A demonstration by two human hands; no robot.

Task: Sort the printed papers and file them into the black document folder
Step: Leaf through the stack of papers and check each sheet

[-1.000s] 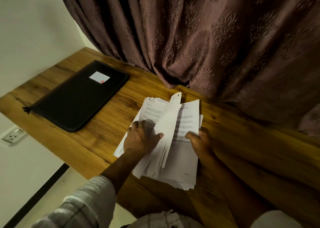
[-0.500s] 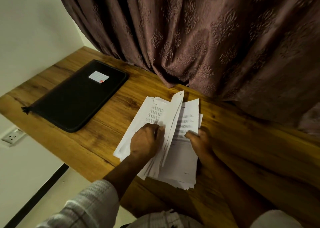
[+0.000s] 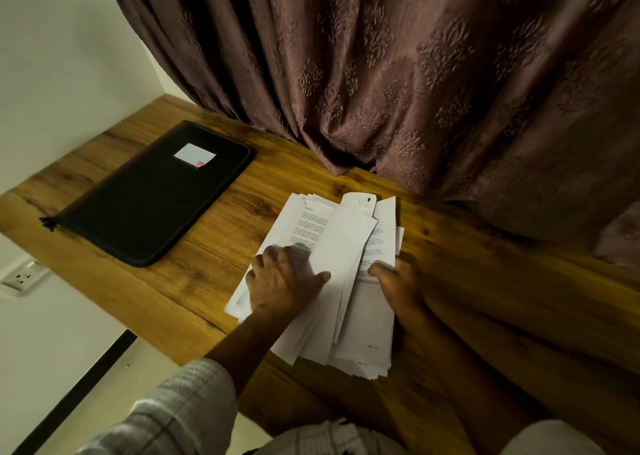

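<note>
Toward the six o'clock edge of the brown wooden desk (image 3: 485, 299), a loose pile of white printed paper sheets (image 3: 349, 247) lies fanned between both hands, and the flat black zipped document folder (image 3: 149, 205) sits closed and well apart at ten o'clock. On the pile's nine o'clock half the left hand (image 3: 280, 281) lies spread and flat, thumb against a lifted leaf. At the three o'clock edge the right hand (image 3: 398, 281) pinches the sheets, thumb on top, fingers curled at the margin. To leaf through well, I judge the flat hand should pin the turned sheets while its thumb peels one leaf only, and the other hand should steady the rest so nothing slides off. Squaring the corners before filing would spare creases. Counted: one folder, one white label (image 3: 194, 156) on it, two hands, one brown patterned curtain (image 3: 415, 74), one wall socket (image 3: 20, 278). The sheets overlap too much to count.
</note>
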